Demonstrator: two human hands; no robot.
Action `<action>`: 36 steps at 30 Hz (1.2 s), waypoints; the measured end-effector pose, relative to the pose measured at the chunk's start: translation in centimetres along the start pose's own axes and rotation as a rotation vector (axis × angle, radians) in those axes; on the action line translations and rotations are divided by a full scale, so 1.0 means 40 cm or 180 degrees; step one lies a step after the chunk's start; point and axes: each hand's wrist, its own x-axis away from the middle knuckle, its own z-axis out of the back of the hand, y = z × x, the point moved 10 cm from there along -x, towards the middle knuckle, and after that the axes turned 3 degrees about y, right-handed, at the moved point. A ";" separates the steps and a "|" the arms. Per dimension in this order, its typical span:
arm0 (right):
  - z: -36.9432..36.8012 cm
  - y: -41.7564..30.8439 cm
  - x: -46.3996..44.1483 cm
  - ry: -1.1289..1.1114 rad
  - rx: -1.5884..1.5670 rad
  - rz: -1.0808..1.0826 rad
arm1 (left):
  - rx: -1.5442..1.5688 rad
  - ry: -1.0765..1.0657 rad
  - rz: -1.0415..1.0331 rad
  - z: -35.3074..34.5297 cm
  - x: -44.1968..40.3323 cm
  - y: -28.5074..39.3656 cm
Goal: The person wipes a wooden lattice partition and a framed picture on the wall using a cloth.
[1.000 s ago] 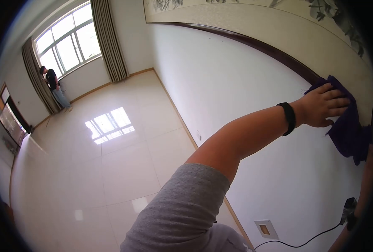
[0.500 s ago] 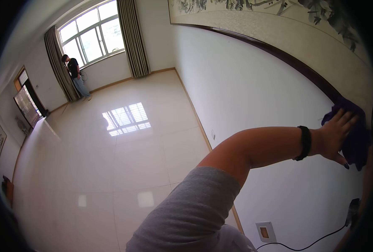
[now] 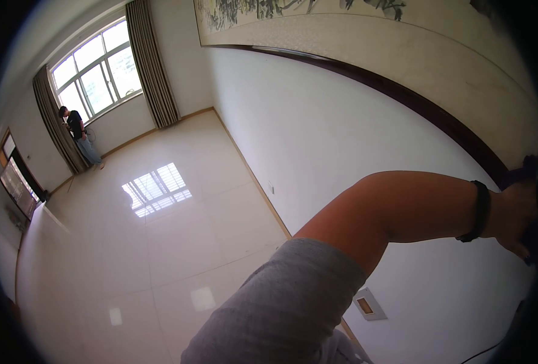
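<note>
My left hand [image 3: 517,209] is at the far right, partly lost in the dark edge of the view. It presses a purple cloth [image 3: 519,173] against the lower end of the dark red frame strip [image 3: 420,109]. Bits of the cloth show above and below the hand; the fingertips are mostly hidden. A black band [image 3: 481,211] circles the wrist. My right hand is not visible.
The white wall [image 3: 317,127] runs beneath a large framed painting [image 3: 341,36]. Low on the wall is a socket plate [image 3: 370,304], with a black cable [image 3: 481,352] to its right. A person [image 3: 80,136] stands by the window, beside a curtain [image 3: 152,64].
My left hand and the purple cloth have moved right along the frame strip into the dark edge. The view has shifted, and the right forearm at the right edge no longer shows clearly.
</note>
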 end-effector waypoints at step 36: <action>-0.146 -0.485 -0.115 0.0638 -0.0237 0.0195 | -0.1745 -0.0152 -0.0542 0.353 0.272 -0.083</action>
